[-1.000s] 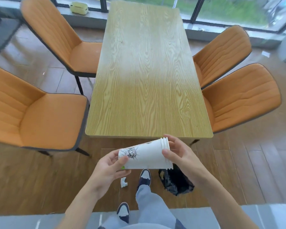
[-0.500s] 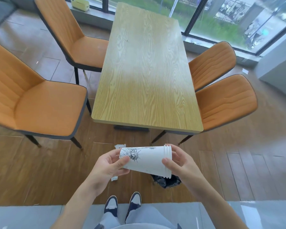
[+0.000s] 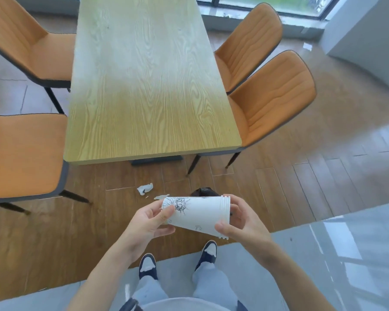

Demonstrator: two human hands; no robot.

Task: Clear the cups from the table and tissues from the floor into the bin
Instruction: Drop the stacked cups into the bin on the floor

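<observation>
A stack of white paper cups point(image 3: 200, 213) with a black drawing lies sideways between my two hands. My left hand point(image 3: 147, 225) grips its narrow bottom end; my right hand point(image 3: 240, 223) grips the rim end. Just beyond the cups, a black bin bag point(image 3: 203, 191) on the floor peeks out, mostly hidden by them. Two crumpled white tissues lie on the wooden floor to its left: a tissue point(image 3: 144, 188) near the table end and a smaller tissue scrap point(image 3: 161, 197) beside the cups. The wooden table point(image 3: 144, 86) stands ahead with nothing on it.
Orange chairs flank the table: two on the left point(image 3: 25, 153), two on the right point(image 3: 272, 97). My feet in dark shoes point(image 3: 147, 265) stand at the edge of a grey floor area. A white paper scrap point(image 3: 307, 46) lies far right by a white wall.
I have stepped back from the table, so it sits farther away. The cups stay held in both hands. Both floor tissues now show left of the cups; the black bag is mostly hidden.
</observation>
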